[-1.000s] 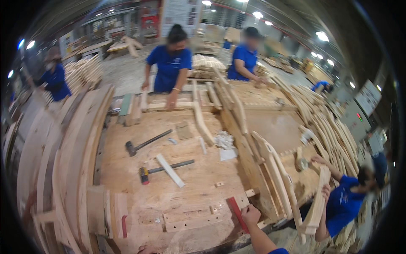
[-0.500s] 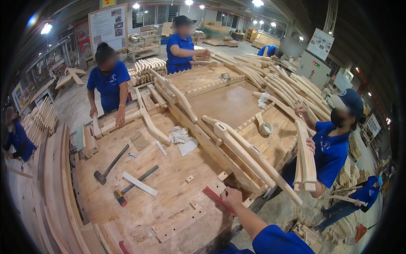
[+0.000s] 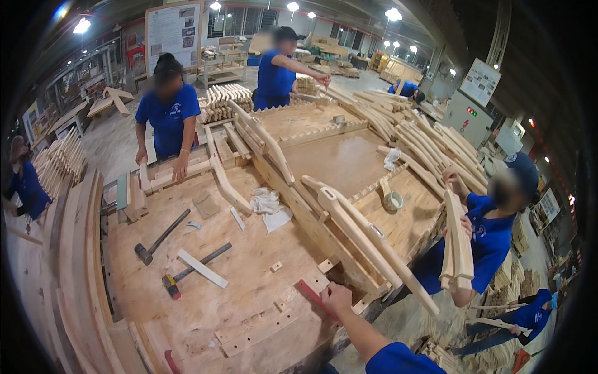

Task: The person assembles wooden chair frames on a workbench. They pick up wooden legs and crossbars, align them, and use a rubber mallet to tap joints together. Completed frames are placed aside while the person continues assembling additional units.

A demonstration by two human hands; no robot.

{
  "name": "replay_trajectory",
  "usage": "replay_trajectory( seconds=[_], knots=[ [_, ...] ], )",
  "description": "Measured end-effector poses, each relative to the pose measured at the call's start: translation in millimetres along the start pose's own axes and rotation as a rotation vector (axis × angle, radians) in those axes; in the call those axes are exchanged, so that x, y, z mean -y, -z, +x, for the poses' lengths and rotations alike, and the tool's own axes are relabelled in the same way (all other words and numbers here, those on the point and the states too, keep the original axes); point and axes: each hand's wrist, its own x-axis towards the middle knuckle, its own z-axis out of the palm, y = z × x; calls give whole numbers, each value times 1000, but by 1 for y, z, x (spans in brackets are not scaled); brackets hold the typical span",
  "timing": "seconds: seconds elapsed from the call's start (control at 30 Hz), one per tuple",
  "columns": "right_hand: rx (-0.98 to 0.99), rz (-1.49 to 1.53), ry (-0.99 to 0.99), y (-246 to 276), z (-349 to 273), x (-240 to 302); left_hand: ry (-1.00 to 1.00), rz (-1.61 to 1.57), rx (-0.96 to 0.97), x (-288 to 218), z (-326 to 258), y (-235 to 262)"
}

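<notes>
My right hand [image 3: 336, 299], its forearm in a blue sleeve, is at the near right of the wooden worktable [image 3: 249, 262]. Its fingers are curled around the lower part of a flat red bar [image 3: 309, 293] at the table's edge. Beside it are a small wooden block [image 3: 325, 266] and a drilled wooden strip [image 3: 261, 333] on the tabletop. My left hand is out of view. Farther left lie a black-headed mallet [image 3: 144, 253] and a yellow-and-red-headed hammer [image 3: 172, 286], with a pale flat strip [image 3: 202, 268] across the hammer's handle.
Long curved wooden parts [image 3: 367, 234] rest on a raised rack right of the tabletop. A co-worker [image 3: 492, 230] at the right holds wooden pieces [image 3: 458, 243]; two others [image 3: 168, 112] [image 3: 277, 68] stand across the table. White cloths [image 3: 271, 209] and boards [image 3: 78, 268] lie about.
The whole view has shifted slightly. My right hand stays at the red bar. At the back, a co-worker's arm now reaches farther right; the right-hand co-worker's wooden pieces have tilted a little.
</notes>
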Motion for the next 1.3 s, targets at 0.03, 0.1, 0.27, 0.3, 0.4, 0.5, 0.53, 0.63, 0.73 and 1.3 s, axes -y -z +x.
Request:
replay_trajectory(
  seconds=[0.03, 0.1, 0.27, 0.3, 0.4, 0.5, 0.53, 0.63, 0.73, 1.3],
  knots=[
    [3, -5, 2, 0, 3, 1, -9, 14, -12, 3, 2, 0],
    [-22, -6, 5, -1, 3, 2, -27, 43, -28, 3, 1, -1],
    [-28, -2, 18, -2, 2, -1, -59, 42, -26, 6, 3, 2],
    [-33, 0, 16, -1, 2, -3, -68, 42, -22, 6, 2, 3],
    [-35, 21, 13, -1, 1, -4, -95, 27, -15, 6, 0, 4],
    [-16, 37, 3, -5, 4, 0, -118, 14, -2, 7, 0, 5],
    [-12, 32, -10, -4, 2, -1, -127, 8, 2, 7, 1, 5],
    [-12, 16, -19, -1, 4, 0, -136, -13, 19, 7, 0, 6],
    [-30, 19, -13, -1, 0, -3, -139, -32, 21, 6, 1, 12],
    [-94, 329, 2, -2, -51, -6, -392, -250, 174, 31, -6, 40]
  ],
)
